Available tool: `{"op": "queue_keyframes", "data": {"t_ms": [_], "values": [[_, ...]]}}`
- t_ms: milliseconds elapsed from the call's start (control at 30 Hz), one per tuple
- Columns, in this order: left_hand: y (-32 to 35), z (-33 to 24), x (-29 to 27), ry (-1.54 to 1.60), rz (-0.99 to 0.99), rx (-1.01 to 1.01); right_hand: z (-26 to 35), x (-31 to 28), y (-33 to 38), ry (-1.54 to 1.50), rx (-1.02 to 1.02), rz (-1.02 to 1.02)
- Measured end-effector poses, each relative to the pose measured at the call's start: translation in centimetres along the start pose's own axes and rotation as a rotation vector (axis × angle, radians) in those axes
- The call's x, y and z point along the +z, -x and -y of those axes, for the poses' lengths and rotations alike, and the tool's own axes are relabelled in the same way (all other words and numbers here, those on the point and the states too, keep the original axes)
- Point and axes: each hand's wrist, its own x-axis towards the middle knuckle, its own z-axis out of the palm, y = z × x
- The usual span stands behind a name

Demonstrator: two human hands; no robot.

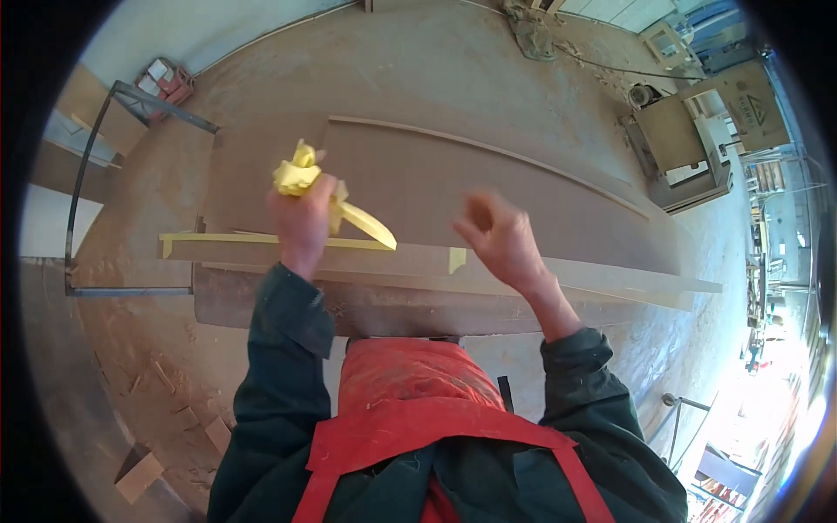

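My left hand [302,216] is closed around a crumpled bunch of yellow masking tape [298,178], above the left part of a long board [384,259]. A loose strip of that tape sticks out to the right of the fist, its end over the board's edge. More yellow tape runs along the board's far edge on the left, and a short piece is stuck across it near the middle. My right hand [504,242] hovers over the board right of the middle, its fingers bent and smeared by motion. Nothing shows clearly in it.
Beyond the board lies a wide brown panel [418,187] with a thin wooden strip [488,157] on it. A metal frame [83,174] stands at the left, near a red crate [166,87]. Wooden cabinet parts [680,148] stand at the far right. Offcuts [139,475] lie at lower left.
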Motion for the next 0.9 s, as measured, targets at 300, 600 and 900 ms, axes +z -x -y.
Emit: {"op": "queue_keyframes", "data": {"t_ms": [300, 600, 900], "values": [[-0.9, 9.9, -6.8, -0.454, -0.041, 0.025, -5.6, 4.7, 5.1, 0.204, 0.204, 0.252], [0.6, 9.0, -5.9, -0.584, 0.038, 0.34, -6.0, 4.2, 3.3, 0.295, 0.206, 0.378], [0.8, 9.1, -5.8, -0.629, 0.027, 0.378, -5.9, 3.6, 3.9, 0.176, 0.107, 0.354]]}}
